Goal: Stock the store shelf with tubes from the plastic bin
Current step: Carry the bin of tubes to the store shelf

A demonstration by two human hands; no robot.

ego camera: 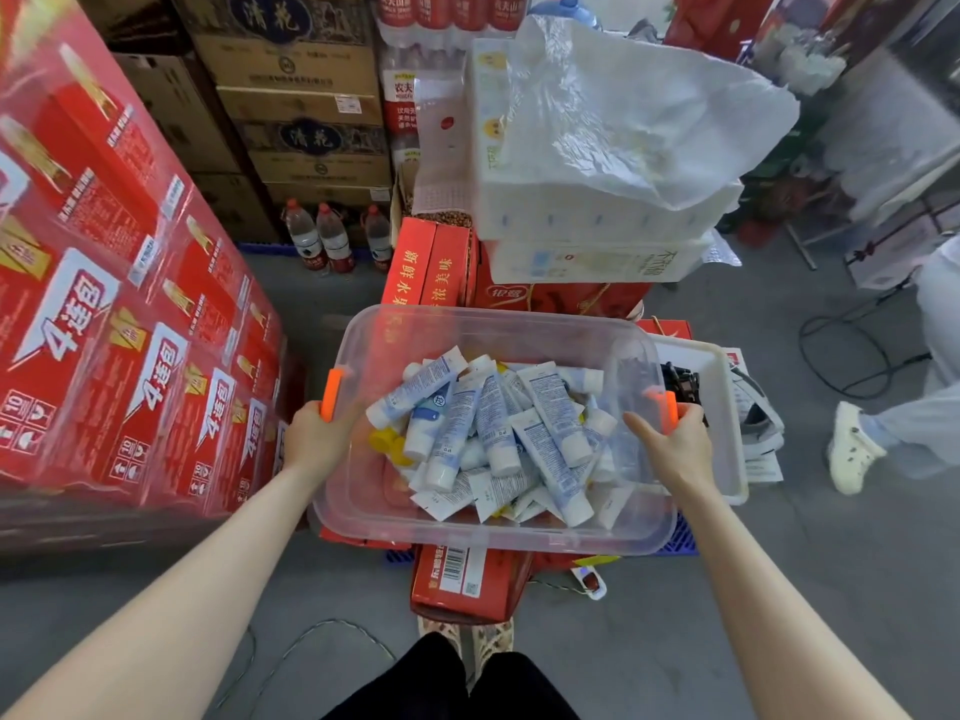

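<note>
Clear bin [493, 535] sits centre frame over a stack of red boxes [457, 579]. I can't tell if it rests on them or is held clear.

L hand [311, 438] has its fingers curled round the bin's left rim, just below the left latch [331, 394], which is orange. R hand [675, 445] grips the right rim by the right latch [670, 407], thumb laid along the inside wall and fingers wrapped outside.

A heap of tubes [498, 428] lies inside the bin, mostly white w/ blue print, pointing every way. Yellow caps [387, 441] show at the heap's left edge.

- Left of bin: a wall of red cartons [130, 330], shrink-wrapped.
- Right, just beside bin: a white tray [727, 407].
- Behind: white packs [597, 226] under a loose plastic sheet [623, 111], cardboard cases [301, 70], and 3 water bottles [332, 236] on the floor.
- Far right: another person's pale shoe [852, 449].
</note>
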